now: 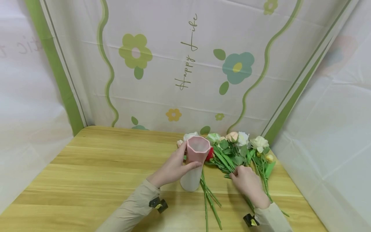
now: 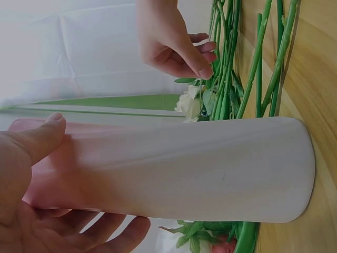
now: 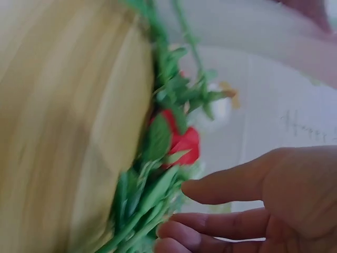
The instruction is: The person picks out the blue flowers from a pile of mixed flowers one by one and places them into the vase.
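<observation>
My left hand (image 1: 171,167) holds a tall vase (image 1: 192,177), pink at its faceted rim and white lower down, upright on the table. In the left wrist view the thumb lies on one side of the vase (image 2: 184,168) and the fingers curl round the other. My right hand (image 1: 249,185) is at the stems of the flower bunch (image 1: 229,158) to the right. The right wrist view shows its thumb and fingers apart beside green stems (image 3: 152,211), with nothing plainly pinched. A red rose (image 3: 181,145) lies just beyond. The vase partly hides some flowers behind it.
White, peach and cream artificial flowers (image 1: 259,143) lie along the back right of the wooden table (image 1: 116,174). Several loose stems (image 1: 211,206) extend toward the front edge beside the vase. A printed curtain (image 1: 162,90) hangs behind, with white sheets at both sides.
</observation>
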Demonstrator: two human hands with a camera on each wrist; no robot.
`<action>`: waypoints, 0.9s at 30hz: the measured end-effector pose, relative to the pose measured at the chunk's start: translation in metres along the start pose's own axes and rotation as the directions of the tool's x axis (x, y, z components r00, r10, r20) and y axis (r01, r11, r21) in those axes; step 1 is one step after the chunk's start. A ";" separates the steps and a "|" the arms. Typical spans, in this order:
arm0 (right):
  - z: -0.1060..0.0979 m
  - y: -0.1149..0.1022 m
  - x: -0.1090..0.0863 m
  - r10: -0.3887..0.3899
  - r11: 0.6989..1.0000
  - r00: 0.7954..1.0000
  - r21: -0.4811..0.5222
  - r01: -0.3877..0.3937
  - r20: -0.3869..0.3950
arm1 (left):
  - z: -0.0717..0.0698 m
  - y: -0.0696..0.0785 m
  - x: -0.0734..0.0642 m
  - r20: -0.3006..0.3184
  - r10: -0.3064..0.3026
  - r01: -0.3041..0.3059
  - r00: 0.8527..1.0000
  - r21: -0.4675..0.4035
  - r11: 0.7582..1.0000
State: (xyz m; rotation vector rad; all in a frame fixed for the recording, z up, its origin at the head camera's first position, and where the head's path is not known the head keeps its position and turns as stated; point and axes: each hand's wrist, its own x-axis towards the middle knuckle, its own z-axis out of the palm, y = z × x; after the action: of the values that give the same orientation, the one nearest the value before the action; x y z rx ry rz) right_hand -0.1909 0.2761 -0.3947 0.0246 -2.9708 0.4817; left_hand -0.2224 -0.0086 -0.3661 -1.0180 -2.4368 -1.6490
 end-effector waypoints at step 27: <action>0.026 0.022 0.007 -0.067 0.990 0.993 -0.133 0.053 -0.100 | -0.001 0.000 -0.001 0.004 0.008 -0.008 1.000 0.016 1.000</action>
State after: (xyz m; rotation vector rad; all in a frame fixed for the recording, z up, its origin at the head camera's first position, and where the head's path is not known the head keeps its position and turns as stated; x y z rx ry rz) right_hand -0.2015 0.2890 -0.4255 0.0736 -2.8827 0.2717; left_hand -0.2219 -0.0096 -0.3662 -1.0285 -2.4417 -1.6238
